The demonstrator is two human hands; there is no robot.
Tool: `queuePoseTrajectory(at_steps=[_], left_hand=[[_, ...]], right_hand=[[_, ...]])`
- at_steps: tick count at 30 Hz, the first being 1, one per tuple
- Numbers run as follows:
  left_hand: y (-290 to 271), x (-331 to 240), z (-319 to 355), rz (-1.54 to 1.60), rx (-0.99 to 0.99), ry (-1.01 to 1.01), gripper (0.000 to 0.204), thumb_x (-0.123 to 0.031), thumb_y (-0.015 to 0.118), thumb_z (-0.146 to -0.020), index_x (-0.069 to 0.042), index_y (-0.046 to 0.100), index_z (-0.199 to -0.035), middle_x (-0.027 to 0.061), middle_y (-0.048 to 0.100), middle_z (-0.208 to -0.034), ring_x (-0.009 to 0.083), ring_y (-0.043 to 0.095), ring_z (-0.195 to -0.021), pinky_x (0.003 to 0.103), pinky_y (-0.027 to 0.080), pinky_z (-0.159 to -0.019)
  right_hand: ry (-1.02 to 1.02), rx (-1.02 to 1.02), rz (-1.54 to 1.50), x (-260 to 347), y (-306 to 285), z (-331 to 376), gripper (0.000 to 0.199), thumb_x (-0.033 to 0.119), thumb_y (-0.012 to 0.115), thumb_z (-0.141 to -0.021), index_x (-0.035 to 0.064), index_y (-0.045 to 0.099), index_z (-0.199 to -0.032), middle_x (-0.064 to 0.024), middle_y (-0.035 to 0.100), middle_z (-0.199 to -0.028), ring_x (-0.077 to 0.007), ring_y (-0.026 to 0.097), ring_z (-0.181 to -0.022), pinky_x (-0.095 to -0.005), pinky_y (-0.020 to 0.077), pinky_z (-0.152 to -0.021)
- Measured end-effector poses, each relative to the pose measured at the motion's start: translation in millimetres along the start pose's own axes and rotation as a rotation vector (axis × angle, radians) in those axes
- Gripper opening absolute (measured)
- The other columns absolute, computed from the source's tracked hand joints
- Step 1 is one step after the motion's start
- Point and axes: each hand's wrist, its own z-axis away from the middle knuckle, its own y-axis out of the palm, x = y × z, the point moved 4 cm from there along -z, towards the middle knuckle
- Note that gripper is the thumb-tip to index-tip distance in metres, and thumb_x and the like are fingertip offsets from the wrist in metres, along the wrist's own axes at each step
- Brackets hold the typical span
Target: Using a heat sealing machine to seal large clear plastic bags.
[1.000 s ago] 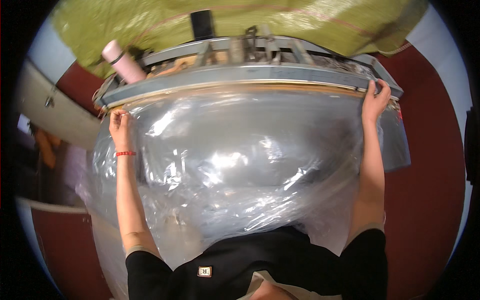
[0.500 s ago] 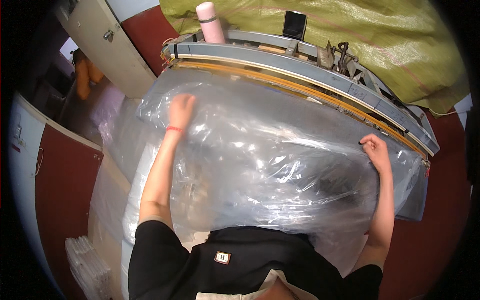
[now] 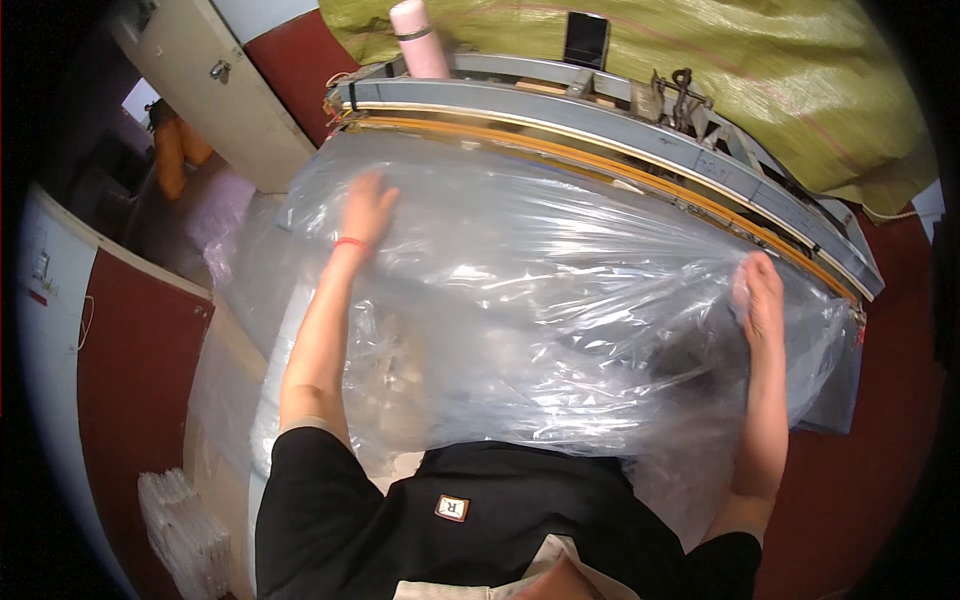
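A large clear plastic film [image 3: 480, 275] lies creased and shiny in front of me, its near side against my black shirt. My left hand [image 3: 368, 212] is flat on the film at its left part, fingers stretched and thumb apart, slightly blurred. At the right side my right hand [image 3: 763, 290] is closed on the film, with its fingers pressed together. Long creases run across the plastic and meet at that hand. Beyond the film stands a long grey metal frame [image 3: 560, 110] with an orange strip [image 3: 560, 150] along its near side.
A pink bottle [image 3: 418, 42] and a dark phone [image 3: 586, 40] stand at the back of the frame, before a yellow-green woven sheet [image 3: 700, 70]. Metal clamp parts [image 3: 682, 98] sit there too. An open door [image 3: 220, 80] is at far left, stacked clear plastic [image 3: 182, 530] at lower left.
My right hand has moved slightly up and turned, and creases now fan out from it across the film. The left hand has shifted a little, its fingers now more stretched.
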Motion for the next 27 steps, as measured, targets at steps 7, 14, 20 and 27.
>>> queuePoseTrajectory(at_steps=[7, 14, 20, 27], left_hand=[[-25.9, -63.7, 68.3, -0.12, 0.118, 0.142, 0.064, -0.037, 0.058, -0.084, 0.001, 0.038, -0.131, 0.0221, 0.038, -0.135, 0.0393, 0.031, -0.127, 0.045, 0.027, -0.103], [-39.6, -93.6, 55.4, -0.122, 0.157, 0.2, 0.062, -0.041, 0.057, -0.083, 0.001, 0.043, -0.127, 0.0184, 0.039, -0.135, 0.0385, 0.044, -0.113, 0.042, 0.036, -0.097], [-32.0, -79.8, 20.7, -0.185, 0.073, 0.234, 0.05, -0.043, 0.054, -0.084, -0.013, 0.051, -0.124, 0.0065, 0.047, -0.131, 0.0305, 0.054, -0.103, 0.039, 0.048, -0.083], [-39.0, -101.0, 24.5, -0.128, 0.135, 0.272, 0.041, -0.041, 0.056, -0.083, -0.009, 0.062, -0.107, 0.0083, 0.059, -0.114, 0.029, 0.06, -0.093, 0.038, 0.05, -0.076]], right_hand=[[-0.253, -0.415, 0.9, 8.8, -192.1, 60.4, 0.014, 0.011, 0.059, -0.086, 0.0, 0.054, -0.079, 0.0033, 0.046, -0.071, -0.006, 0.041, -0.069, -0.019, 0.0353, -0.063], [-0.219, -0.439, 1.071, -2.6, -268.0, 99.6, 0.016, 0.013, 0.061, -0.086, -0.0001, 0.056, -0.078, 0.0055, 0.044, -0.068, -0.0049, 0.037, -0.065, -0.0196, 0.0323, -0.057], [-0.174, -0.435, 0.958, 1.4, -278.8, 109.7, 0.014, 0.011, 0.061, -0.085, -0.0009, 0.058, -0.08, 0.0045, 0.048, -0.07, -0.0053, 0.041, -0.068, -0.0195, 0.0356, -0.062], [-0.099, -0.483, 0.945, 8.6, -312.0, 140.0, 0.016, 0.013, 0.062, -0.085, -0.0015, 0.059, -0.08, 0.006, 0.048, -0.073, -0.0048, 0.041, -0.069, -0.0184, 0.0349, -0.063]])
